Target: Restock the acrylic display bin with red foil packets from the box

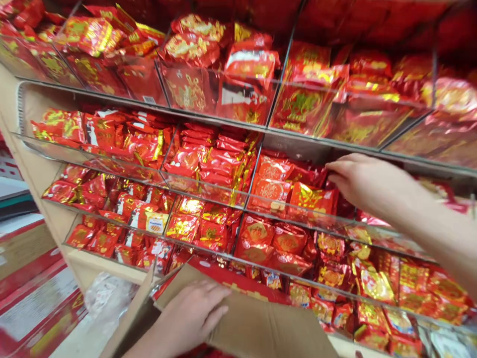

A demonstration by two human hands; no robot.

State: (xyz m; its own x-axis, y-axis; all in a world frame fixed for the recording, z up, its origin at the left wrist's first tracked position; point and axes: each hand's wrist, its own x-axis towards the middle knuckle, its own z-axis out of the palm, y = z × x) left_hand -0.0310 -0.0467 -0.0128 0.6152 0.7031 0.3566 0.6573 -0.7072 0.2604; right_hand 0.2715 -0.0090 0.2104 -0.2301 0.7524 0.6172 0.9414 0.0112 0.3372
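Note:
My left hand lies over the flap of an open cardboard box, its fingers bent round the cardboard. Red packets show dimly inside the box, below the hand. My right hand reaches into a middle shelf compartment, fingers pinched together at the corner of a dark red packet. How much of that packet the fingers cover is hidden. Just left of the hand, red packets with gold print and orange-red packets stand behind the clear shelf front.
Tiered shelves with clear fronts and dividers hold red and gold packets above, beside and below my hands. A wooden side panel bounds them on the left. Printed cartons and a crumpled clear plastic bag are at lower left.

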